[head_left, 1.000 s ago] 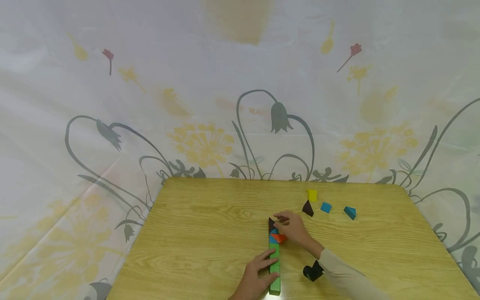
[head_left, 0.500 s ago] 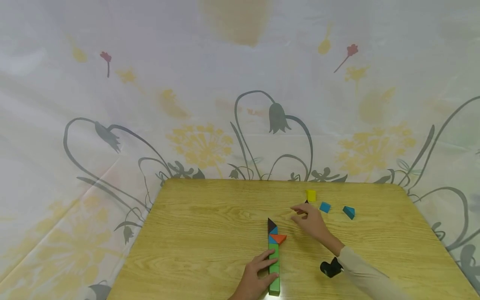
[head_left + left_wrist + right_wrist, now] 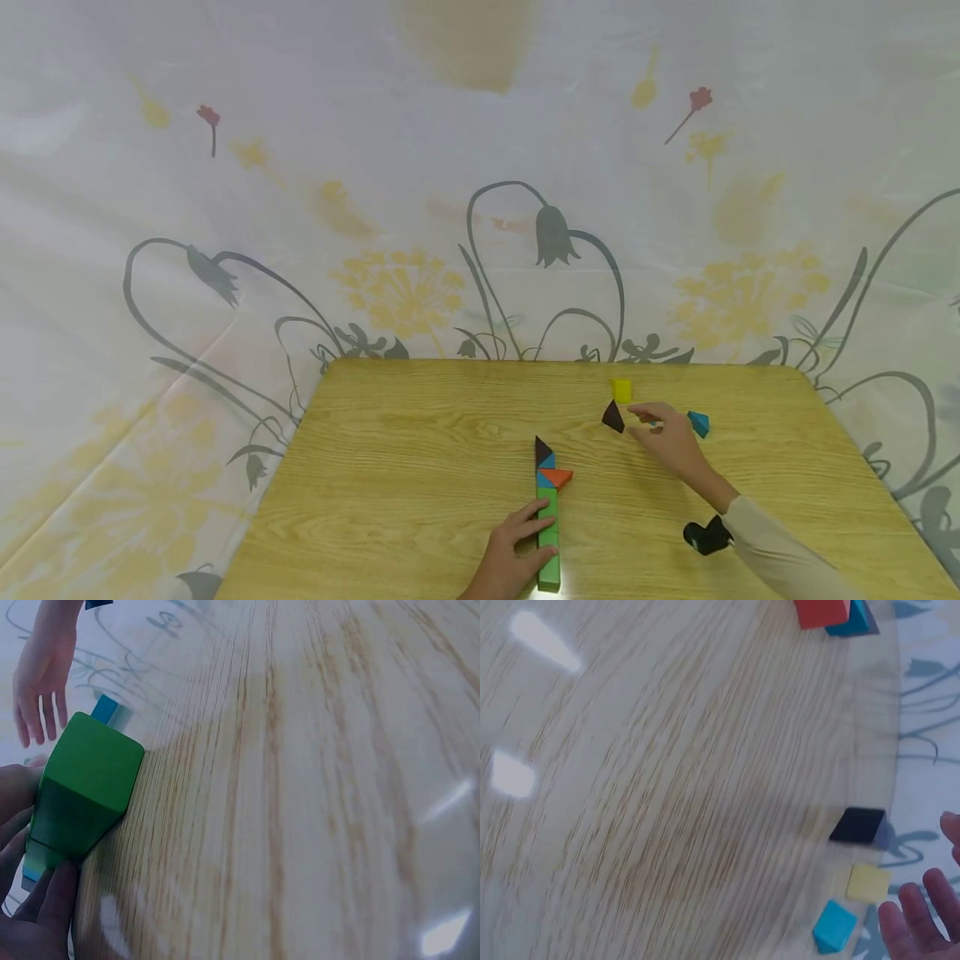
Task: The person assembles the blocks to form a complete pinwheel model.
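On the table (image 3: 420,433), a row of blocks (image 3: 552,512) lies seemingly well advanced under the left hand (image 3: 512,550), its fingers loosely spread, while the empty, relaxed right hand (image 3: 670,436) hovers near a dark block (image 3: 613,417), blue blocks (image 3: 699,423) and a yellow block (image 3: 622,391), apparently left to place.

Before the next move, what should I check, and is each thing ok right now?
1. Left hand resting on the green blocks: ok.
2. Right hand free: ok, it appears to hold nothing.
3. Red block in line with the green blocks: not ok, it juts out to the right.
4. Yellow block apart from the green blocks: ok.
5. Which block comes next: cannot tell; a black block and a blue block both lie near the right hand.
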Demonstrator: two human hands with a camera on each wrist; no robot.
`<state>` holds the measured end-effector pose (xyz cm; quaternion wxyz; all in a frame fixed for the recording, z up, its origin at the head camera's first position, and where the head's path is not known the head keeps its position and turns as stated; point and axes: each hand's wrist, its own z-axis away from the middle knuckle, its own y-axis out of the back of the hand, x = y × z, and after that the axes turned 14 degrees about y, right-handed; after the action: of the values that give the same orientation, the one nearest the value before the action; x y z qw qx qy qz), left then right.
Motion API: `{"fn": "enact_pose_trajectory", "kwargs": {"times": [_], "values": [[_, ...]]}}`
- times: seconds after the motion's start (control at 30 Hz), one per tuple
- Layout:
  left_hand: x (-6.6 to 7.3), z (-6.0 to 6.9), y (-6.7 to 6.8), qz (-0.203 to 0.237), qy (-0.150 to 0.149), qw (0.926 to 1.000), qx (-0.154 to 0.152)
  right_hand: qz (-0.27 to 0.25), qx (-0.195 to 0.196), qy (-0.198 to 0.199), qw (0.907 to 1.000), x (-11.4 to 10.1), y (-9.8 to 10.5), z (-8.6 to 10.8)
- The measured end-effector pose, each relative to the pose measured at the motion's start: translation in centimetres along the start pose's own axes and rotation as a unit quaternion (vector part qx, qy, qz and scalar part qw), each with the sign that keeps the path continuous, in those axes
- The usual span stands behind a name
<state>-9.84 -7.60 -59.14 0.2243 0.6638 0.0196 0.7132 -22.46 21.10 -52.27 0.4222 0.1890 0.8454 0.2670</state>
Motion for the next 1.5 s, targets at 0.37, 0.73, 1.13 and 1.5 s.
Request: {"fn": "enact_pose_trajectory", "kwargs": {"times": [0.37,0.73,1.13,1.5], "values": [[0.0,0.0,0.1,0.002,0.005,1.0,0.001,0.036,0.04,-0.003,0.9985,1.5,2.8,1.2],[0.1,0.0,0.2,0.004,0.001,1.0,0.001,0.084,0.074,-0.011,0.9936,3.7,4.1,2.2],[0.0,-0.1,0.1,0.0,-0.004,1.0,0.006,0.089,0.085,-0.059,0.9906,6.0,4.5,3.1],[0.1,-0.1,0.1,0.006,0.011,0.9999,-0.004,0.049,0.079,-0.141,0.9857,6.8,4.5,3.3]]}}
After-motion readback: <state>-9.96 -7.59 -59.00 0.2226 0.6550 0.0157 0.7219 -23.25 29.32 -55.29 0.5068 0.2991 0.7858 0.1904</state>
